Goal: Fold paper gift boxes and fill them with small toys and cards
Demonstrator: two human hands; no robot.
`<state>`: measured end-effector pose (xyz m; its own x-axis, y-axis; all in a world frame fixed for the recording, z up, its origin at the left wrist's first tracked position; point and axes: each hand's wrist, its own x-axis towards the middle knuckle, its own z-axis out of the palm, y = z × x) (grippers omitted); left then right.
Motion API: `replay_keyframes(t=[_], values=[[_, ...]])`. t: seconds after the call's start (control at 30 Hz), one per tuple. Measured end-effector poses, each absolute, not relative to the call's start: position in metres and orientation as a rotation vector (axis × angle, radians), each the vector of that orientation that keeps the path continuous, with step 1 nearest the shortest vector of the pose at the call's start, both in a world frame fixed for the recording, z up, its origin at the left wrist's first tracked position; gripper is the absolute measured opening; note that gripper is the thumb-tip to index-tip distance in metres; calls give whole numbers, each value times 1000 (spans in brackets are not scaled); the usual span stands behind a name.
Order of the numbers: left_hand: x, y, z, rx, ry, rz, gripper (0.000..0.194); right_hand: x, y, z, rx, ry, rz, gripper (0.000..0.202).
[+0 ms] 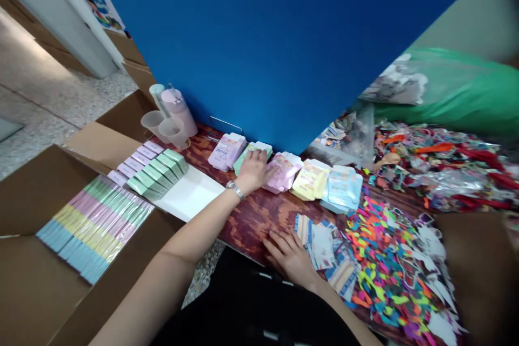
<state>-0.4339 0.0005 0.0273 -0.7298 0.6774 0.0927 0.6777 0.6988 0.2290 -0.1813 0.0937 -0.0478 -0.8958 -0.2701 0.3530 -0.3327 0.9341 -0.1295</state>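
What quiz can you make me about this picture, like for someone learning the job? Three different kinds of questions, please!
1. Pick one: What colour is the little stack that the left hand is touching?
A) purple
B) green
C) blue

2. True or false: The pink bottle stands next to the see-through cups.

3. Fill in the missing word: The yellow stack is between the pink stack and the ____ one.

Key: 1. B; 2. True; 3. blue
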Motion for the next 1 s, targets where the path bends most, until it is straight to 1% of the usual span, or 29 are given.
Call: replay_keyframes(t=[0.1, 0.17, 0.27, 0.4, 0.53, 0.73, 0.83, 1.0], values=[[-424, 42, 21, -1222, -2901, -343, 91, -172, 101, -45, 390, -2769, 243, 27], [-414, 57, 17, -1235, -2911, -302, 100, -164, 107, -44, 344, -2754, 251, 27], [-405, 67, 15, -1197, -2947, -249, 99, -152, 116, -44, 298, -2736, 280, 27], [-406, 72, 15, -1078, -3013, -203, 103, -140, 125, -44, 266, -2752, 294, 25], [-407, 78, 15, -994, -3049, -180, 103, -134, 133, -41, 277, -2725, 290, 25], [-400, 82, 26, -896, -3051, -199, 101, -135, 153, -23, 275, -2719, 271, 26], [-387, 76, 38, -884, -2976, -356, 97, -151, 169, 3, 203, -2656, 304, 31], [-350, 52, 49, -1032, -2693, -759, 88, -190, 186, 46, -64, -2456, 513, 44]])
